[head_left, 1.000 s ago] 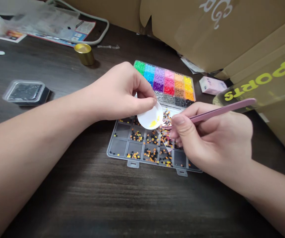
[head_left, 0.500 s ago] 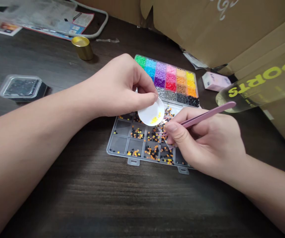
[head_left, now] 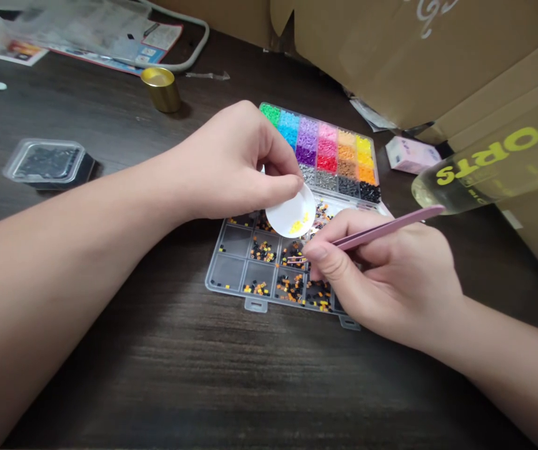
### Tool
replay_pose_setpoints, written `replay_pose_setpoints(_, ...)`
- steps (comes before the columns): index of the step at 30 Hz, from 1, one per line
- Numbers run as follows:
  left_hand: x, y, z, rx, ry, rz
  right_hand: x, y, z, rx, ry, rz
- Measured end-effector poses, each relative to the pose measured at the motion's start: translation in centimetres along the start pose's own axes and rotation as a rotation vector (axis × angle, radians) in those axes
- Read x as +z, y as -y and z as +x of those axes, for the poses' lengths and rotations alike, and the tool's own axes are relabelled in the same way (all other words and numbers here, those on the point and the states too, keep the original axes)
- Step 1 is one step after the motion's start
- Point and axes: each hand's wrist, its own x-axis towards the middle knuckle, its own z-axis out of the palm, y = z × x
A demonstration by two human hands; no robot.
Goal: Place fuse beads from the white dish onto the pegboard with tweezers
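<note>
Grip of the left hand (head_left: pixel 240 165) clamps a white dish (head_left: pixel 282 215), which juts out at its lower right with yellow beads (head_left: pixel 300 223) inside; farther right, the right grip (head_left: pixel 385 269) pinches pink tweezers (head_left: pixel 385 231) over the bead case (head_left: pixel 227 271).

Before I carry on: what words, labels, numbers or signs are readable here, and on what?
"PORTS": yellow, upside down, on the clear bottle, cut by the frame edge; its smaller marks are unreadable.
White marks on the cardboard: cut off, unreadable.
Leaflet and small pink box: print too small or blurred.
</note>
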Motion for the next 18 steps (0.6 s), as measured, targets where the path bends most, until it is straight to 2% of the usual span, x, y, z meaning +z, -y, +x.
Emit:
replay_pose_setpoints(9, 0.07, -0.23, 0.01, 0.005, 0.000, -0.017, 0.49, -0.34, 0.21, -0.009, 0.030, 0.042)
replay_pose_setpoints(12, 0.10, -0.08, 0.01, 0.002, 0.005, -0.023, 0.40, -0.20, 0.24, -0.019, 0.004, 0.058)
replay_pose_setpoints(15, 0.21, 0.18, 0.11, -0.011, 0.004, -0.029, 0.21, 0.08, 0.25, -0.015, -0.093, 0.018)
replay_pose_setpoints(18, 0.35, 0.37, 0.23, -0.016, 0.005, -0.051, 0.09, 0.27, 0.19, 0.030, -0.263, -0.099)
